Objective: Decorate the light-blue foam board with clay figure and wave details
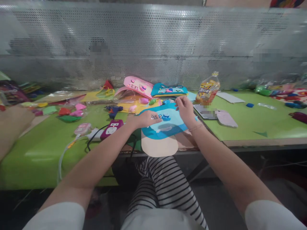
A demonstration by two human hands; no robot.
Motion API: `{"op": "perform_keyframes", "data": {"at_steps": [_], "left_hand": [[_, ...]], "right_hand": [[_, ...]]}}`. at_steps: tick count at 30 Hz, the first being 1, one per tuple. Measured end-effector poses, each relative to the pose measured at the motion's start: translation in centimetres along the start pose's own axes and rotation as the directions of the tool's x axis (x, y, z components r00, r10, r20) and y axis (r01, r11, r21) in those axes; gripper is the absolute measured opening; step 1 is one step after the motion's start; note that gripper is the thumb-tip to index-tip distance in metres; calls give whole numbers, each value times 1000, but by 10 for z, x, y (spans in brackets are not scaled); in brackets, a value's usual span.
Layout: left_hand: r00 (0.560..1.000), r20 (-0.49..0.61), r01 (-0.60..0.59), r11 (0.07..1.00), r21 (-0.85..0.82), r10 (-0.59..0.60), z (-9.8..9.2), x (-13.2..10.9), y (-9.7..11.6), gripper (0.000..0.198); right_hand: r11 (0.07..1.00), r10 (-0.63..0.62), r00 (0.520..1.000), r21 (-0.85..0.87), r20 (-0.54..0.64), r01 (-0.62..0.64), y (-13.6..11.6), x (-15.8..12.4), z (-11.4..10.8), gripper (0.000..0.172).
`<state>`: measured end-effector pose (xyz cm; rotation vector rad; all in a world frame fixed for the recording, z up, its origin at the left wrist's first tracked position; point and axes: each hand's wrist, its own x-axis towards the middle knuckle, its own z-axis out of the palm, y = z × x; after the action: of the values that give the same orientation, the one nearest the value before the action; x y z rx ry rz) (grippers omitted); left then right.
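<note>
A blue shaped sheet (pixel 153 134) with a lighter blue middle lies at the table's front edge. Small blue lumps (pixel 166 117) sit on its middle. My left hand (pixel 146 118) rests over the sheet's left part, fingers stretched forward and the thumb apart, close to the lumps. Above the right part, my right hand (pixel 185 109) is raised, its fingers curled and the fingertips together; whatever they hold is too small to tell. A cream rounded sheet (pixel 159 147) sticks out under the blue one, past the table edge.
Behind are a pink decorated piece (pixel 138 85) and a teal one (pixel 169 90). A snack-labelled bottle (pixel 208 89) and a phone (pixel 205 112) stand or lie right. Left are a purple power bank (pixel 112 129), cables and coloured lumps (pixel 72 113). Another person's arm (pixel 14 124) enters at left.
</note>
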<state>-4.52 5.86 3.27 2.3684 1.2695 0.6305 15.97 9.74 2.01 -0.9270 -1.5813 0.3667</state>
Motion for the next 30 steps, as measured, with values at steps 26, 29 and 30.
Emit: {"op": "perform_keyframes", "data": {"at_steps": [26, 29, 30], "left_hand": [[950, 240, -292, 841, 455, 200, 22, -8, 9, 61], [952, 222, -292, 834, 468, 209, 25, -9, 10, 58], [954, 220, -287, 833, 473, 203, 25, -9, 11, 58]], "right_hand": [[734, -127, 729, -431, 673, 525, -29, -70, -58, 43], [714, -128, 709, -431, 694, 551, -33, -75, -52, 40], [704, -122, 699, -435, 705, 562, -33, -77, -50, 39]]}}
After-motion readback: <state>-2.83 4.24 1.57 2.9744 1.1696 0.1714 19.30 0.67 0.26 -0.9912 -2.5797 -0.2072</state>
